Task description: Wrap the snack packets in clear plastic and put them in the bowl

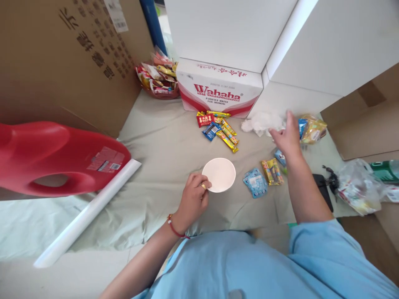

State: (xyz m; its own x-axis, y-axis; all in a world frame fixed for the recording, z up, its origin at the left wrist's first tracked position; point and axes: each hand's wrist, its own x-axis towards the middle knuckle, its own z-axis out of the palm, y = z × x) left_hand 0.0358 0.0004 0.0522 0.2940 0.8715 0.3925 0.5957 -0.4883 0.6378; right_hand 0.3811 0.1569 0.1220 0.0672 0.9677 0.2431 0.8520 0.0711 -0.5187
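Observation:
My left hand [195,195] grips the left rim of a small white bowl [220,174], fingers curled and thumb at the edge. Its inside faces me and looks plain white. Out to the right, my right hand [287,135] is slightly smeared by motion, thumb and a finger stretched apart with nothing visible between them. It is near crumpled white tissue [264,122] and a yellow and blue snack bag [311,128]. Under the right forearm lie a small blue pack [279,157], yellow snack packs [272,171] and light blue packets [256,182].
Yellow, red and blue snack bars [226,135] lie before a Wahaha carton [218,93]. A basket of snacks [158,81] stands behind left. A large red jug [62,158] and a white roll [90,211] are at left. A plastic bag [360,187] lies at right.

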